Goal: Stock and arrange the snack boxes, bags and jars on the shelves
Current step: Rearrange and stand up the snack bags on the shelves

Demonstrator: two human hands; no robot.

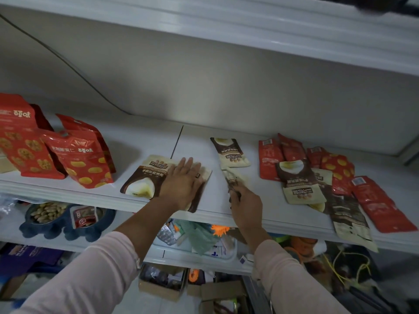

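Head view: one pouch pinned flat, another held edge-on beside it.
The left hand (181, 180) presses with straight fingers on a flat pouch (145, 177) lying on the shelf (136, 141), its long axis running away from the person. The right hand (243, 207) pinches a held pouch (230, 177), which points the same way. The bare strip between the hands looks like its likely spot, and the right hand is nearer.

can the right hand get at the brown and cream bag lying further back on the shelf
Probably yes for reach: only bare shelf lies between the right hand and the back bag. But it already grips a second bag, so taking hold looks hard.
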